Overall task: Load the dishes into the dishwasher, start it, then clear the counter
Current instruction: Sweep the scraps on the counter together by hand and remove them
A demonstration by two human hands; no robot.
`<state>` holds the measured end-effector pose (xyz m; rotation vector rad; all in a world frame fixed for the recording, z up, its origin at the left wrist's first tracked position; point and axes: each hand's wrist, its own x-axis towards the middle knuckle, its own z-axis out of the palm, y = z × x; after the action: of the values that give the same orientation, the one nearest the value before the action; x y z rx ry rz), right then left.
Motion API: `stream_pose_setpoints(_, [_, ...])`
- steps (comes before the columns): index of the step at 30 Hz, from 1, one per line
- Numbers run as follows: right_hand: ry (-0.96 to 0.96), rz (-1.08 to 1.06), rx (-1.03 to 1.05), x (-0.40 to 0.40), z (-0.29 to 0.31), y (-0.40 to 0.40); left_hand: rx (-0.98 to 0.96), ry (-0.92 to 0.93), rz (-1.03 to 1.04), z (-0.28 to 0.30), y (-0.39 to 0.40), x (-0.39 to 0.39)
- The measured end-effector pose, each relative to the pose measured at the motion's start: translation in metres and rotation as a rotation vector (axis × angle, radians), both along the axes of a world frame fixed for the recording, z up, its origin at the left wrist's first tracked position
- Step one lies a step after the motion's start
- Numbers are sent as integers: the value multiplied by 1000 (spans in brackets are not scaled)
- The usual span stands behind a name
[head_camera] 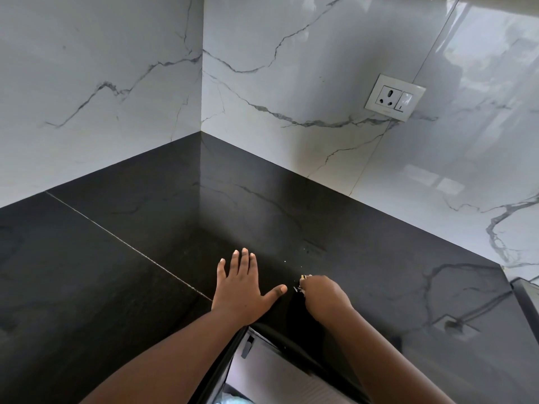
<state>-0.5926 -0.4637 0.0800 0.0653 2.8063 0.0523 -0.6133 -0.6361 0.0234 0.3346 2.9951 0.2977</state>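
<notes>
My left hand (240, 287) lies flat on the black stone counter (116, 258), fingers straight and thumb spread to the right. Just to its right, my right hand (323, 295) is curled, its fingertips pinching small pale food scraps (304, 277) off the counter. A few tiny crumbs (306, 250) dot the surface beyond the right hand. No dishes are in view. Below the counter's inner corner, between my forearms, a grey-white appliance or cabinet front (262, 363) shows partly.
White marble-look walls (102, 83) meet at the counter's far corner. A white socket and switch plate (393, 97) sits on the right wall. A seam (125, 243) runs diagonally across the counter. A dark edge of another object (525, 293) shows at the far right.
</notes>
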Motion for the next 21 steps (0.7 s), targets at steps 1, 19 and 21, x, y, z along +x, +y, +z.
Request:
stream_pose_setpoints(1, [6,0,3,0,1,-1,-2,2,1,0,0,0])
stream_pose_setpoints(19, [111,-132,-66,-5,6,-15,18,-14,-7,-2,-2,-1])
stream_pose_setpoints(21, [125,-102,-74,-2,3,-15,22,-14,-6,-2,-1,-1])
